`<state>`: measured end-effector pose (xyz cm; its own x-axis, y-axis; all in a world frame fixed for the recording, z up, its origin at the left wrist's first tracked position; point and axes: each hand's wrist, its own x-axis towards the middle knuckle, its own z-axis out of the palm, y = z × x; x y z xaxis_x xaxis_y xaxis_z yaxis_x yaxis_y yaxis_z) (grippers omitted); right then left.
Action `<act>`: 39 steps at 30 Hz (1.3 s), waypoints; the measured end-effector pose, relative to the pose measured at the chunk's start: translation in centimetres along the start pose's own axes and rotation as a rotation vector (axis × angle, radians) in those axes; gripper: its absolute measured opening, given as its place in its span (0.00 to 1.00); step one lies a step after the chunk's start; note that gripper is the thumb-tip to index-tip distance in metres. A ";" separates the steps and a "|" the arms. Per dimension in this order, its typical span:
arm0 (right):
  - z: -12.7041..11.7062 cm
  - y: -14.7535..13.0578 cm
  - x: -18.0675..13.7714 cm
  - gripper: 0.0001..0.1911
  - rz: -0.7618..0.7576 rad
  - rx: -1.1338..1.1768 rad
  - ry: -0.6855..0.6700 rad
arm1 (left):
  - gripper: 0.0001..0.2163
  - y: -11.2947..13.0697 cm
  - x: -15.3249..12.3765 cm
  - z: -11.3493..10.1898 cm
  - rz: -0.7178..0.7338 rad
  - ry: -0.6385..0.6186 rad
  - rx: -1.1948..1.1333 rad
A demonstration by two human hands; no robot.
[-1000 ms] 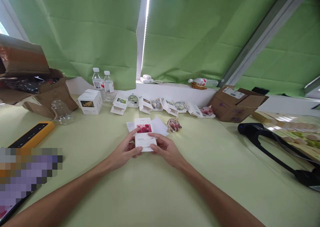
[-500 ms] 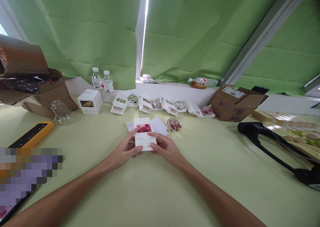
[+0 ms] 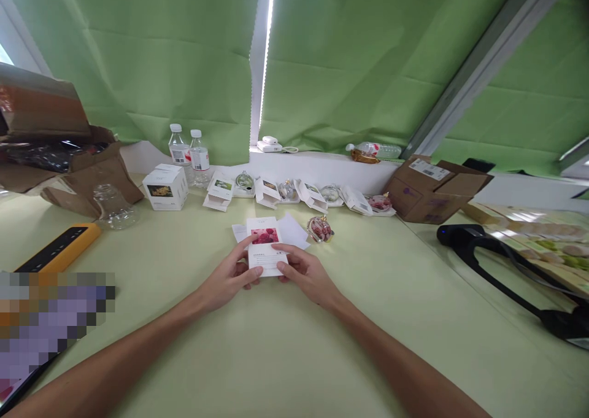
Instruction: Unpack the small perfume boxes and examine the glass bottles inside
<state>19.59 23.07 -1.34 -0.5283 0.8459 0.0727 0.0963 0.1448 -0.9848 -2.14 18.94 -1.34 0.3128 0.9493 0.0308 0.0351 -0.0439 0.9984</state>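
Both hands grip a small white cardboard box (image 3: 264, 259) with a pink-red flower picture on its front. My left hand (image 3: 232, 272) is closed on its left side, thumb near the lower edge. On the other side, my right hand (image 3: 307, 274) is closed too, its thumb pressed on the lower right corner. The fingers beneath the box are partly hidden. Behind it lie white paper sheets (image 3: 293, 231) on the table. Just right of the sheets sits a round clear ornament (image 3: 320, 229) with reddish contents and a gold-coloured top.
Along the back stand opened white boxes (image 3: 219, 191) beside similar ornaments (image 3: 244, 181), a closed white box (image 3: 166, 188) and plastic bottles (image 3: 199, 157). Cardboard boxes (image 3: 432, 191) flank the table. A yellow-black power strip (image 3: 59, 246) lies left; a black headset-like frame (image 3: 497, 277) lies right.
The lower edge of the box has shifted very slightly under my thumbs. Otherwise hands and objects stay in place.
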 end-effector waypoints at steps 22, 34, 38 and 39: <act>0.0 0.0 -0.1 0.29 0.009 0.000 -0.022 | 0.32 0.3 0.1 0.1 -0.007 0.027 0.005; 0.0 -0.2 -0.1 0.29 0.006 -0.019 -0.020 | 0.31 0.3 0.1 0.1 0.003 0.025 0.034; 0.0 -0.2 -0.1 0.29 0.014 -0.016 -0.021 | 0.31 0.4 0.1 0.1 0.003 0.030 0.040; 0.0 -0.2 -0.1 0.29 0.013 -0.015 -0.021 | 0.31 0.4 0.1 0.1 0.004 0.031 0.039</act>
<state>19.57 22.96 -1.16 -0.5443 0.8370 0.0561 0.1158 0.1413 -0.9832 -1.97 18.96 -0.96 0.2837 0.9582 0.0367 0.0715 -0.0593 0.9957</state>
